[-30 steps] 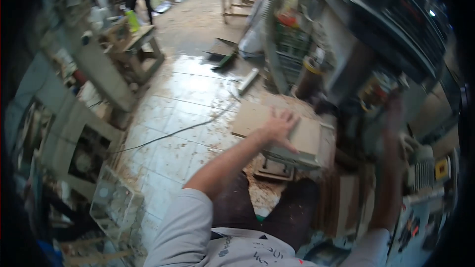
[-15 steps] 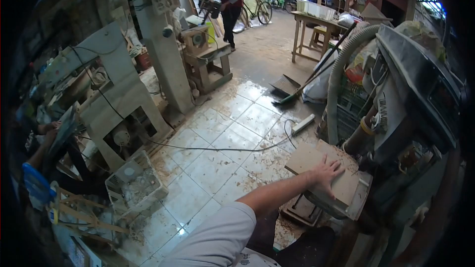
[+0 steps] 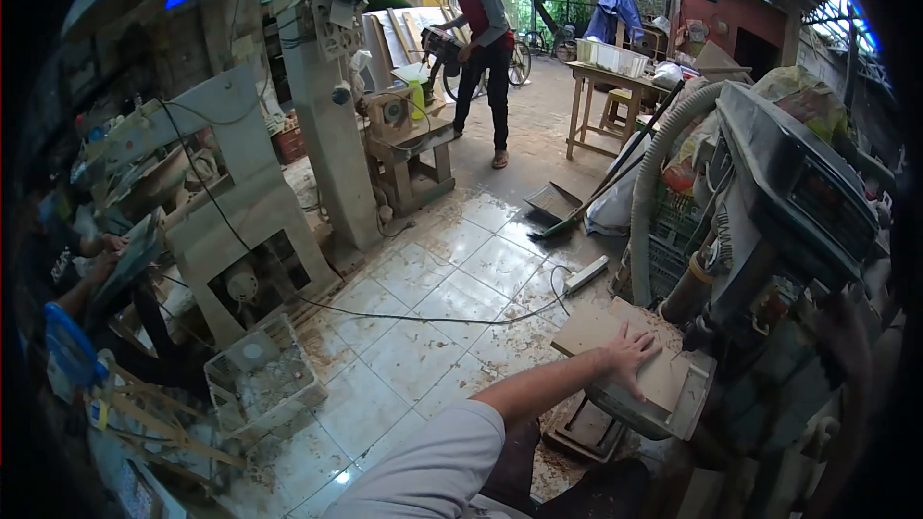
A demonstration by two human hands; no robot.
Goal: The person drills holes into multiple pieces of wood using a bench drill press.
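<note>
My left hand [image 3: 630, 359] lies palm down with fingers spread on a flat wooden board [image 3: 588, 329]. That board rests on the worktable [image 3: 694, 386] of a machine that looks like a drill press [image 3: 798, 168], whose dark head leans in from the right. Along the dim right edge a brownish shape, seemingly my right forearm [image 3: 859, 356], reaches up beside the machine. Its hand and fingers are lost in the dark. Wood dust lies on the board's far corner.
A plastic crate [image 3: 312, 386] stands on the tiles left of me. A power cord [image 3: 433, 318] crosses the floor. Beyond are a dustpan [image 3: 553, 200], a wooden table [image 3: 577, 106] and a person [image 3: 486, 48] carrying a machine. Another person's hands [image 3: 108, 248] hold a panel at left.
The view has tilted and shifted slightly. The far person has stepped nearer and to the right, still carrying the machine. My left hand stays on the board.
</note>
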